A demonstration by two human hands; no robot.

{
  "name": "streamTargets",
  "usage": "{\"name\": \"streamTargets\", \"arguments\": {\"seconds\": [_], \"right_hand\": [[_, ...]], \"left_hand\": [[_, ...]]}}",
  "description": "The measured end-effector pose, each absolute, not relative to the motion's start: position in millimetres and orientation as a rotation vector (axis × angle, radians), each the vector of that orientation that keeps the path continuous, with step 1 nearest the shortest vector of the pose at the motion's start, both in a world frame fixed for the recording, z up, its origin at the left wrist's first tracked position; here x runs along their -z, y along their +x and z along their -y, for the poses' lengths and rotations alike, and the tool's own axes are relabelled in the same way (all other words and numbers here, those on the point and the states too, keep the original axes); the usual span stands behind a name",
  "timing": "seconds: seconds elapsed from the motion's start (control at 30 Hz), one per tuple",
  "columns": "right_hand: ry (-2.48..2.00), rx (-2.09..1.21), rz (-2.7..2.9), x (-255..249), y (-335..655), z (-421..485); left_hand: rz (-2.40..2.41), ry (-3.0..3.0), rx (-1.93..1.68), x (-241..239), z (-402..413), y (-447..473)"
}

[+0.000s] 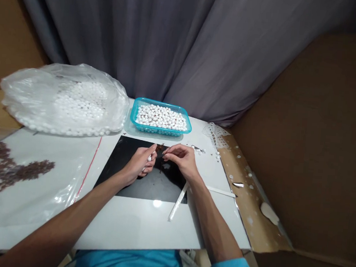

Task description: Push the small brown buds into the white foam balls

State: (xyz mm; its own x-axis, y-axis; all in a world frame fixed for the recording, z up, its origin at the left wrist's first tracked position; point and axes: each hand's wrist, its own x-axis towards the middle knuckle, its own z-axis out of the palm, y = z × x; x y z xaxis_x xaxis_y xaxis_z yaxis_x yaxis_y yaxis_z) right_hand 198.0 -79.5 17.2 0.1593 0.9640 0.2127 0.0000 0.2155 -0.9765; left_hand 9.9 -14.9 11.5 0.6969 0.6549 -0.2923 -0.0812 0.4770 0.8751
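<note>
I am looking down past my blue sleeves, which are being cut off by the bottom edge, along both forearms to the white table (146, 225). A white stick (178, 202) is lying just under my right wrist, its long axis running from near-left to far-right, with its far end hidden beneath the arm. Beyond it, both hands are meeting over a black sheet (125, 176). My left hand (141, 163) is curling narrow and pinching a white bead (149, 158) between its fingers. My right hand (180, 158) is pinching a thin dark wire piece (161, 157), which is hanging roughly upright between the two hands, just right of the bead; its shape is too small and dark against the sheet for me to make out. Farther back, a turquoise basket (134, 114) of white beads is sitting, with a clear plastic bag (27, 88) of more beads to its left and a grey curtain (173, 38) behind.
</note>
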Motion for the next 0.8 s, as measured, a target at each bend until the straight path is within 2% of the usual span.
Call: {"name": "streamTargets", "arguments": {"seconds": [0.53,0.8], "right_hand": [[-1.143,-0.733,1.182,-8,181,83],[-1.145,-0.772,1.150,-3,172,84]], "left_hand": [[-0.520,0.948,-0.382,-10,25,13],[-0.523,0.942,-0.388,-6,23,13]]}}
